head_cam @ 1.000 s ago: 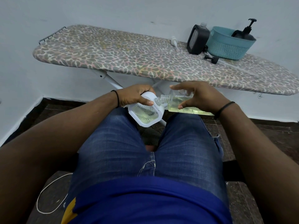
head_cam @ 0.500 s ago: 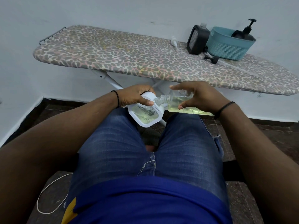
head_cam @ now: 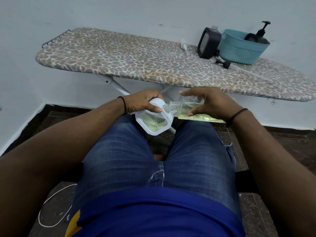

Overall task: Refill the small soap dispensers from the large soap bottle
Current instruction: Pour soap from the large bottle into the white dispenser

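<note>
My left hand (head_cam: 142,103) grips the white square soap dispenser (head_cam: 153,121) over my knees. My right hand (head_cam: 210,104) holds the clear plastic bottle of yellowish soap (head_cam: 193,110) tipped sideways, its threaded neck at the dispenser's opening.

dispenser (head_cam: 154,121) left of bottle (head_cam: 191,111); basket (head_cam: 239,48) on board (head_cam: 136,60) behind

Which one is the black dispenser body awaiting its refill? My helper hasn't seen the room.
Find the leopard-print ironing board; at its right end sits a teal plastic basket. The black boxy dispenser stands upright against its left side, pumpless.
</note>
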